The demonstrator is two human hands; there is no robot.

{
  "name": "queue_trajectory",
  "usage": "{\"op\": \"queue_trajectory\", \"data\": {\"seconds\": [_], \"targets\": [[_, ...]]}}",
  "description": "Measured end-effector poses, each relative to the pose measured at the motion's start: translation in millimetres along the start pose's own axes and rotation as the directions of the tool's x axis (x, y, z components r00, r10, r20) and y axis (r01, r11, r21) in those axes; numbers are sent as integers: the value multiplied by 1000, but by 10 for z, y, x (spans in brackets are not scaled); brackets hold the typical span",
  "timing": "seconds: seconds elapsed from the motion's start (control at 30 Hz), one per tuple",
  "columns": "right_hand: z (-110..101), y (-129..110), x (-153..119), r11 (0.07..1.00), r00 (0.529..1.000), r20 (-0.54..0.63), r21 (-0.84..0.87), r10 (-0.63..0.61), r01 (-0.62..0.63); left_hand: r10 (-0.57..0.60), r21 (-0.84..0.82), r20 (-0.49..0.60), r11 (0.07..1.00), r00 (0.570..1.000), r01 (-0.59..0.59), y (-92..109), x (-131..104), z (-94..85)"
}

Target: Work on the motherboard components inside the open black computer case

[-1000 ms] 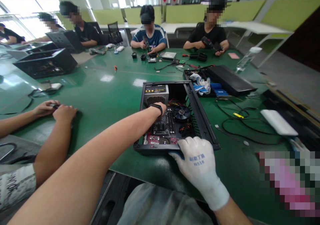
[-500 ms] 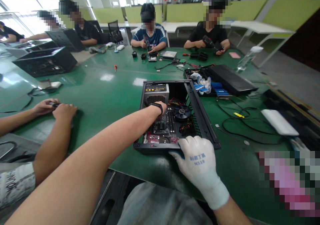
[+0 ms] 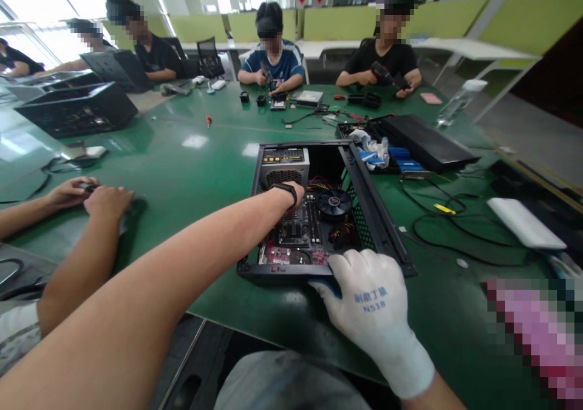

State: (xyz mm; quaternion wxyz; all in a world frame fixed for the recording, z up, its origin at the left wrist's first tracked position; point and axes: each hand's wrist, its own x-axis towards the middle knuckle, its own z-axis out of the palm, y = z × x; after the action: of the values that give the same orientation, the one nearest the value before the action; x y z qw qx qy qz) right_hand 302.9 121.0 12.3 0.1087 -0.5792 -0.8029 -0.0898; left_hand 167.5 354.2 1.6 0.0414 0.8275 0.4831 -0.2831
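Observation:
An open black computer case point(image 3: 387, 228) lies on the green table in front of me. My right hand point(image 3: 368, 282), in a white work glove, is closed over its near edge, thumb on the outer side. My bare left hand point(image 3: 298, 194), a black band at the wrist, reaches down inside, close to the silver power supply point(image 3: 285, 166). Its fingers are hidden, so I cannot tell what they touch. Beneath it shows the motherboard point(image 3: 291, 231), with a black cooling fan point(image 3: 334, 205) to the right and a red circuit board point(image 3: 277, 255) by the near edge.
To the left, another person's hands point(image 3: 98, 197) hold a small object. Beyond the case, a tray with gloves point(image 3: 371, 149) stands beside a black panel point(image 3: 428, 140). Black cables point(image 3: 437, 234) and a white box point(image 3: 526, 223) lie right. Co-workers sit across the table, two holding power drills point(image 3: 385, 76).
The view has shifted slightly, so the case looks a little larger. Both my hands keep nearly the same places on and in it.

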Motion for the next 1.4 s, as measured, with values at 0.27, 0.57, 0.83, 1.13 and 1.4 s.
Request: {"op": "queue_trajectory", "data": {"seconds": [0.27,0.57,0.83,1.13,1.4], "targets": [[86,25,-16,1000,997,-75,-16,-17,16,-12,37,-12,999,1000,12,37,-21,-11],[109,28,-9,1000,992,-122,-17,-27,25,9,82,-10,997,1000,-9,24,75,27],[102,22,-25,1000,993,-115,-11,-20,19,-3,27,-21,1000,1000,3,34,40,21],[74,12,-12,1000,994,-105,1,-8,8,11,45,-2,999,1000,-11,81,-118,-64],[53,-1,-15,1000,997,-79,29,11,-9,1,-20,-28,1000,1000,-2,66,-107,-48]]}}
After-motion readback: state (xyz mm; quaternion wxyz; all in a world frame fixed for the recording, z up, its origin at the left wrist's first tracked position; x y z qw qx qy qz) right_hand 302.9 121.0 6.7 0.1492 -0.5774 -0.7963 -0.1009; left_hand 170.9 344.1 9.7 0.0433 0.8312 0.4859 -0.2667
